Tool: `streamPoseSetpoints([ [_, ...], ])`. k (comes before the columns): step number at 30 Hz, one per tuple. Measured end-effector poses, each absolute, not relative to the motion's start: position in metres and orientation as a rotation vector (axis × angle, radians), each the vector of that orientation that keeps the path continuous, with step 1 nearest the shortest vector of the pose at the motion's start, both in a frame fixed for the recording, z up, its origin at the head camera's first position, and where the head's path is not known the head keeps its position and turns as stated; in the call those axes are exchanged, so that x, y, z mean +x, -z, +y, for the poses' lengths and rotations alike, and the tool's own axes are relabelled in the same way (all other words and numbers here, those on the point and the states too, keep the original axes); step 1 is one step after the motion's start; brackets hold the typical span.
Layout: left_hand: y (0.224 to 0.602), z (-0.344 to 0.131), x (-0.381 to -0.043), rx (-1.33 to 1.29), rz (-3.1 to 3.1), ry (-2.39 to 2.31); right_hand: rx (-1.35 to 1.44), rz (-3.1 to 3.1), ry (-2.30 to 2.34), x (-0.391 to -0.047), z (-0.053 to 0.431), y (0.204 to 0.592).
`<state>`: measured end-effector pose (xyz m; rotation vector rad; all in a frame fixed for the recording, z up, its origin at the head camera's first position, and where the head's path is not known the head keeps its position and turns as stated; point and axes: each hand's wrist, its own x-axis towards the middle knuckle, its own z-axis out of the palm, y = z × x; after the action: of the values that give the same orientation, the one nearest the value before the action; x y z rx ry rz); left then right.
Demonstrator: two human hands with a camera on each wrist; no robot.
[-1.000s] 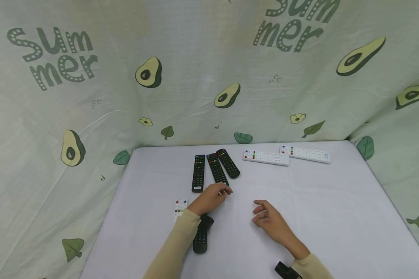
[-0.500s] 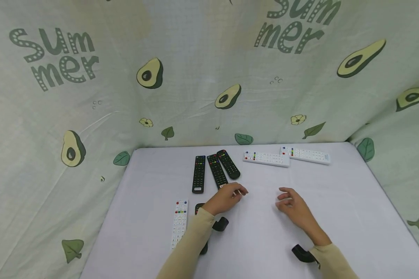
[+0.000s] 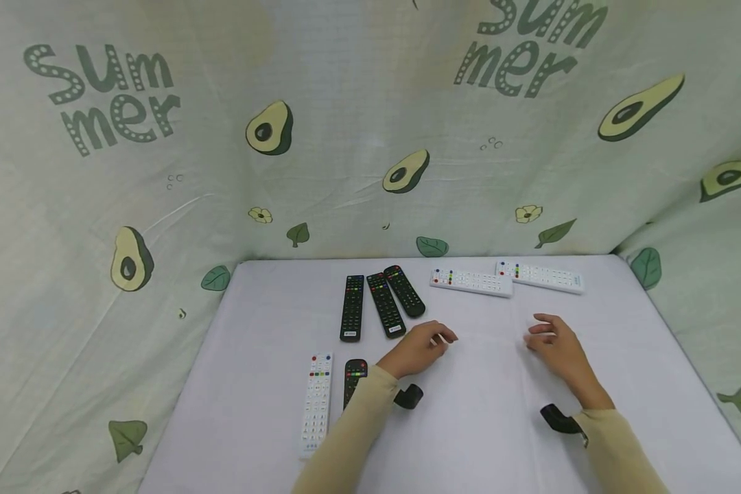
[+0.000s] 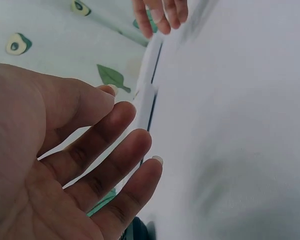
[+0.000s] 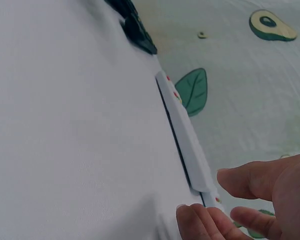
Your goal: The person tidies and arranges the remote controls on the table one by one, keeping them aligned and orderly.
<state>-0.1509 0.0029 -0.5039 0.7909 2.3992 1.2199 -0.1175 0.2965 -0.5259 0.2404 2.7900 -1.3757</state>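
- My right hand (image 3: 558,351) holds nothing, its fingers lightly bent and the thumb standing apart from them.
- The right white remote (image 3: 546,277) lies on the far part of the table (image 3: 488,432), just beyond my right fingertips but apart from them; my right hand is clearly the nearer one.
- Its long axis runs left to right, right end slightly closer to me, so it lies crosswise to my right hand.
- The left white remote (image 3: 471,283) lies nearly parallel, its right end overlapping the other's left end in my view; I cannot tell whether they touch.
- My left hand (image 3: 416,348) is empty too, fingers relaxed; the middle black remote (image 3: 385,305) points its near end toward it, just beyond and left.
- The near white remote (image 3: 317,405) and near black remote (image 3: 355,374) lie farther left, the latter partly hidden by my left sleeve (image 3: 355,439).
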Motion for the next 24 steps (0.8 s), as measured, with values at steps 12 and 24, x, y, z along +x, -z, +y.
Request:
streamPoseSetpoints([
  [12,0.508,0.024,-0.158,0.804,2.354,-1.273,0.269,2.788,1.338,-0.134,0.313,0.528],
  [24,0.512,0.037,-0.168,0.659,2.411,-1.311,0.288,2.766,1.368,-0.156,0.315,0.528],
])
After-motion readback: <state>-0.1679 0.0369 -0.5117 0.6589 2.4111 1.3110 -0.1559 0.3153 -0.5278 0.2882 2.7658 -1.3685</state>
